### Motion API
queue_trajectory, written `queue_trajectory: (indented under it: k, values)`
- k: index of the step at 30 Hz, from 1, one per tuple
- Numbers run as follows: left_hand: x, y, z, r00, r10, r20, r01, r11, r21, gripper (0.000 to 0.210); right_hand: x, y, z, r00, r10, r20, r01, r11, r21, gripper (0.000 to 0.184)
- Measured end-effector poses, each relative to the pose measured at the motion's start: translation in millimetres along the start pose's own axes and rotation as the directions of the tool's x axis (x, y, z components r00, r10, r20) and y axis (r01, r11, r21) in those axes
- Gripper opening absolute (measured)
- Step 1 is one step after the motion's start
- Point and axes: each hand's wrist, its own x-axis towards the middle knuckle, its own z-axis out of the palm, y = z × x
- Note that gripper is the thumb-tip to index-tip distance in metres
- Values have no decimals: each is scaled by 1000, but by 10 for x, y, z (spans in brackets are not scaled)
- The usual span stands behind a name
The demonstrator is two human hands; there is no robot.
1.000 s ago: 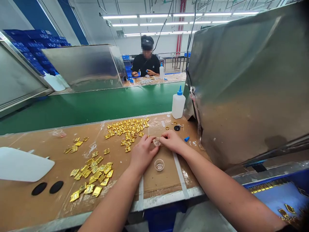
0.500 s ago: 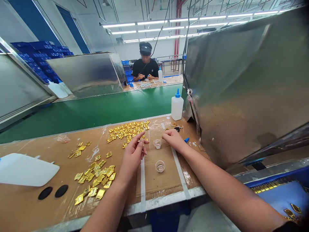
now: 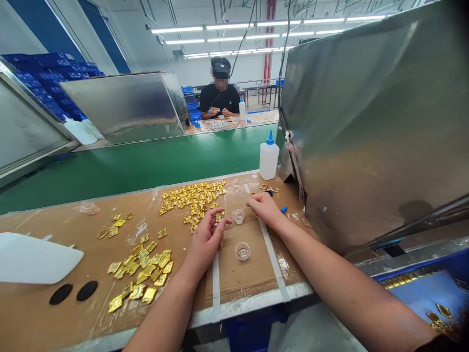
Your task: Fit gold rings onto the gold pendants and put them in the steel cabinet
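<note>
My right hand (image 3: 264,208) is closed in a pinch on a thin wooden stick (image 3: 243,210). The stick's far end points down into a small clear plastic cup (image 3: 238,217). Between the thumb and index finger of my left hand (image 3: 209,237) is a small square gold metal piece (image 3: 220,216), held left of that cup. Nearer to me, a second clear cup (image 3: 242,252) sits on a cardboard sheet (image 3: 244,278) between white tape strips. Beyond my left hand lies a pile of gold pieces (image 3: 190,195), and a looser group (image 3: 146,266) is spread to its left.
A white bottle with a blue cap (image 3: 269,159) stands at the back right beside a large metal panel (image 3: 373,127). Left are a lying white bottle (image 3: 36,259) and two black discs (image 3: 87,291). Across the green belt (image 3: 176,156), a person (image 3: 220,95) works.
The stick in my right hand now reaches into the cup. My left fingers have turned, showing the gold piece between them. The view has shifted slightly.
</note>
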Motion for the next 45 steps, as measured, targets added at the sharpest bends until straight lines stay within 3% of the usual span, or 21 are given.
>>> queue_trajectory:
  k: [5, 11, 19, 23, 30, 37, 45]
  values:
    - [-11, -9, 16, 1000, -26, 14, 26, 999, -29, 40, 15, 20, -3, 1000, -4, -11, 4, 1000, 11, 31]
    - [26, -84, -29, 998, -13, -68, 17, 998, 64, 35, 0, -4, -10, 1000, -20, -5, 20, 1000, -16, 31]
    - [30, -126, -40, 997, -64, -38, 63, 998, -21, 33, -60, -97, 15, 997, -58, 47, 62, 993, -98, 27]
    - [11, -94, -48, 997, -74, -11, 75, 995, 69, 29, -53, -99, 9, 999, -32, 39, 35, 995, -91, 27]
    - [-12, -55, -55, 997, 22, -79, -1, 966, 257, 19, -70, -59, 26, 996, -60, 68, 71, 984, -166, 28]
    - [12, -69, -51, 996, 37, -79, -24, 986, 165, 31, -106, -86, 70, 994, 1, 109, 36, 944, -329, 33]
    - [12, -36, -59, 999, -47, -15, 48, 998, 48, 32, -116, -95, 56, 989, 37, 142, 12, 944, -331, 35]
